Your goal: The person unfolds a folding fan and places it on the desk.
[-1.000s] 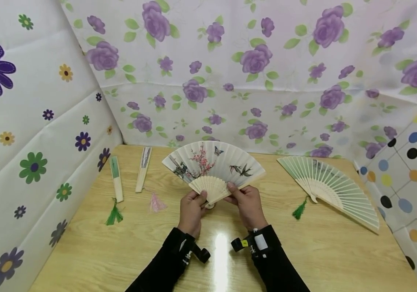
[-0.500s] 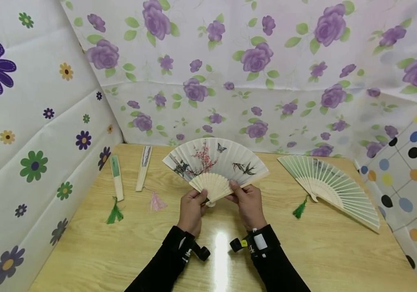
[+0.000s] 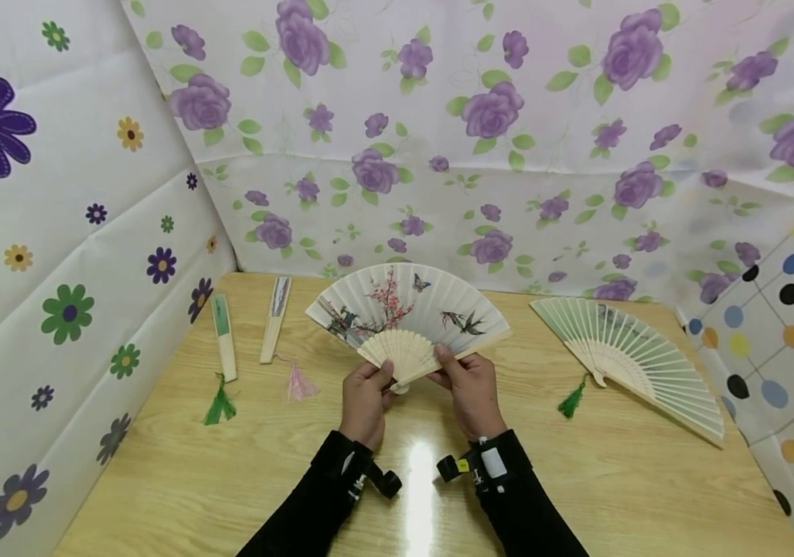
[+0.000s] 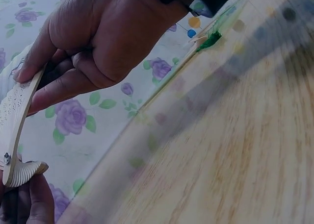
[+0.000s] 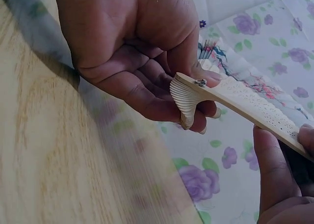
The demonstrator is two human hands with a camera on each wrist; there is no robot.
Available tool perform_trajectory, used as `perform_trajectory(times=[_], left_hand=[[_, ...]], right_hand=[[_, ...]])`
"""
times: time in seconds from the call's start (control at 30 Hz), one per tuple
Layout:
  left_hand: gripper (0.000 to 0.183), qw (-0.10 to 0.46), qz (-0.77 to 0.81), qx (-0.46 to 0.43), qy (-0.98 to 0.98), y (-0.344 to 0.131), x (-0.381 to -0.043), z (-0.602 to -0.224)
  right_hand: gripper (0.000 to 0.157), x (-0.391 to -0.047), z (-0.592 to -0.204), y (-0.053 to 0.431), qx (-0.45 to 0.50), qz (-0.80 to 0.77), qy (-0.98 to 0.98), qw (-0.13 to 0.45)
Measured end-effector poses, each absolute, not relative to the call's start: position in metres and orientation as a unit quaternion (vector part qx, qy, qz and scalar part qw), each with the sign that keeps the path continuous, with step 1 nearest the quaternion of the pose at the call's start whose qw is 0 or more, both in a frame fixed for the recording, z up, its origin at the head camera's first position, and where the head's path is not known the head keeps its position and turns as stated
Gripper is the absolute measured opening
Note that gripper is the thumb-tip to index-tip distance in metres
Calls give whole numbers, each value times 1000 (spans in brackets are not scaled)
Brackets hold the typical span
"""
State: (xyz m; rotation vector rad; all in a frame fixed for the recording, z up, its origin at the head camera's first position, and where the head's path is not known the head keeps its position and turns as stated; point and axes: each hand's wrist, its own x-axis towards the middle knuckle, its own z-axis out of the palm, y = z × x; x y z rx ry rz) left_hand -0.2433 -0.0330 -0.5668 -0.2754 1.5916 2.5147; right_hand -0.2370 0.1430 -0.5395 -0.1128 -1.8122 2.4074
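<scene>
An opened white folding fan [image 3: 407, 309], painted with pink blossoms, a butterfly and birds, is held up between both hands above the table. My left hand [image 3: 363, 398] grips it near the pivot, thumb on the front of the ribs. In the right wrist view, the left hand's fingers lie behind the fan's curved rib ends [image 5: 185, 104], close to the metal rivet. My right hand [image 3: 475, 393] pinches the right outer stick, thumb on the front. In the left wrist view that pale outer stick [image 4: 25, 116] runs between the right thumb and fingers.
On the wooden table [image 3: 230, 480], a closed green fan [image 3: 224, 340] with a green tassel [image 3: 219, 404] and another closed fan [image 3: 275, 319] with a pink tassel [image 3: 301, 383] lie left. An opened pale green fan [image 3: 636, 356] with a green tassel [image 3: 572, 398] lies right. Patterned cloth surrounds the table.
The white fan's right side has spread slightly farther right and its top edge has risen a little. Both hands keep their hold. The other fans stay where they were.
</scene>
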Motion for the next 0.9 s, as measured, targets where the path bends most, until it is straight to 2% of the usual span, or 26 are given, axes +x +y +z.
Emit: perform_trajectory(times=[0.5, 0.9], left_hand=[[38, 117, 845, -45, 520, -34, -245, -568], [32, 77, 840, -81, 530, -34, -245, -568]], right_hand=[[37, -239, -533, 161, -33, 796, -602, 43], [40, -239, -541, 152, -8, 815, -578, 29]])
